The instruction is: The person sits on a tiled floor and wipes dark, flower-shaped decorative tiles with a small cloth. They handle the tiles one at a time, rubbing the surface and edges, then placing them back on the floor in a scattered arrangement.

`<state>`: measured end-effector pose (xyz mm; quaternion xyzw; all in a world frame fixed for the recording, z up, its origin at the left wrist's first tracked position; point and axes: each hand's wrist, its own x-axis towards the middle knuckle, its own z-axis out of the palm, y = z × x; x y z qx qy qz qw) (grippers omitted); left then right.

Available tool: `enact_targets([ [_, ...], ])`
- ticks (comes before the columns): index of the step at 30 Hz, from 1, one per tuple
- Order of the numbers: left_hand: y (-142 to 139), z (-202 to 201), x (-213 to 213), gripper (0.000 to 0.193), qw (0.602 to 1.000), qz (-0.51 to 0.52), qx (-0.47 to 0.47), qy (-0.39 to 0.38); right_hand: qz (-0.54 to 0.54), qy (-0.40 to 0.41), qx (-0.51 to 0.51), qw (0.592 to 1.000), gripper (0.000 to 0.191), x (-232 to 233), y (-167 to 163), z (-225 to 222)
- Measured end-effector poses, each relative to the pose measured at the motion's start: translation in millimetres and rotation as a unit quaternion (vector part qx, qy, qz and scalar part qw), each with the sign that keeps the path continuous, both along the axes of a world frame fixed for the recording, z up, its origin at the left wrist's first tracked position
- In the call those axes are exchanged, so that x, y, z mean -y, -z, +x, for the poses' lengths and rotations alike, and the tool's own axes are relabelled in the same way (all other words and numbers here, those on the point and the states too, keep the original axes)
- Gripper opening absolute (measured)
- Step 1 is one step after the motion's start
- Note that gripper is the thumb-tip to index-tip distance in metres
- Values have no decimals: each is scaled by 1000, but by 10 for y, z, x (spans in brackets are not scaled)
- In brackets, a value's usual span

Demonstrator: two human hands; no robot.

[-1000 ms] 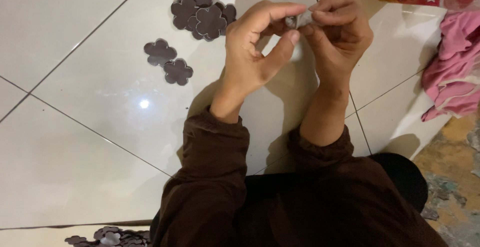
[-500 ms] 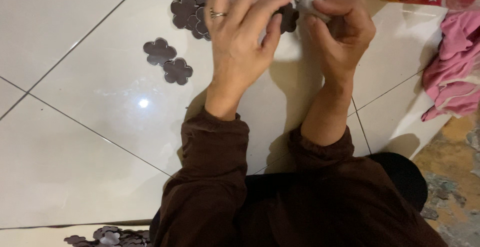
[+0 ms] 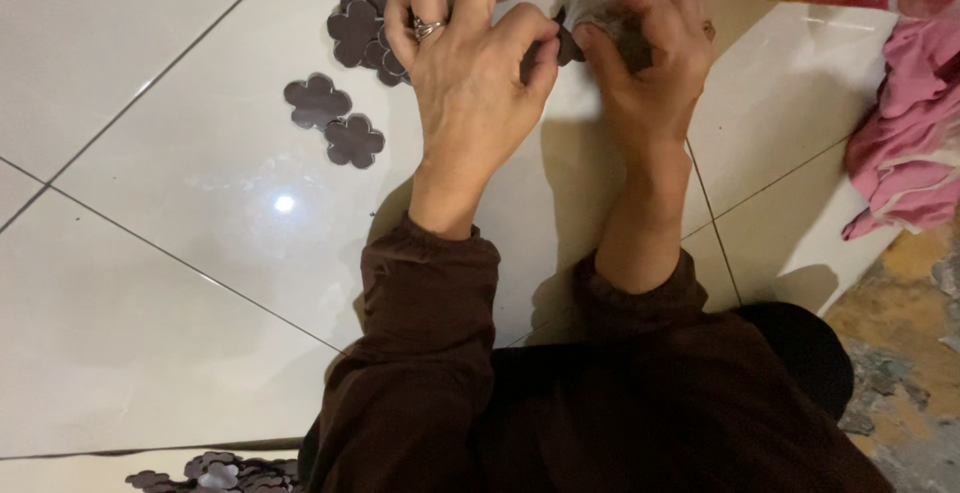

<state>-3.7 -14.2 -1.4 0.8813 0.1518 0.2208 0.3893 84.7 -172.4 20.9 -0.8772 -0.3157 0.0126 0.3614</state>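
Both hands pinched one dark flower-shaped cutout: the left hand and right hand met on the piece, best worked gently; the pile lay just left of the grip.

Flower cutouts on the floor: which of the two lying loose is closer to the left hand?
The lower cutout, right of its twin; it lies nearer the left hand.

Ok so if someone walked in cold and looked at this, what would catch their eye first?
Most likely the two bare hands, the left hand with a ring and the right hand, pinching a small dark flower-shaped piece between them at the top centre. Next, the scattered dark flower cutouts lying on the glossy white tiled floor to the left of the hands. A crumpled pink cloth stands out at the right edge.
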Motion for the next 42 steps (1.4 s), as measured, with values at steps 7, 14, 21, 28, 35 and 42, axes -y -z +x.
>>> enact_targets([
  [7, -43, 4, 2, 12, 1000, -16, 8, -2, 11, -33, -6, 999, 16, 16, -7, 51],
  [14, -55, 8, 4, 12, 1000, -13, 9, -7, -39, -87, 12, 995, 17, 6, -60, 124],
  [21, -59, 12, 10, 16, 1000, 6, 3, 1, -11, 18, 63, 998, 17, -65, -15, -12],
  [28, -122, 16, -7, 21, 999, -6, -5, 36, 228, 65, -145, 961, 11, 202, 132, 130],
  [35, -78, 14, 47, 26, 997, -21, -19, 66, 179, -21, -157, 971, 18, 103, 63, 67],
  [42, -4, 16, 53, 19, 1000, -2, -24, 10, 46, 69, -30, 996, 20, -155, -90, 44],
])
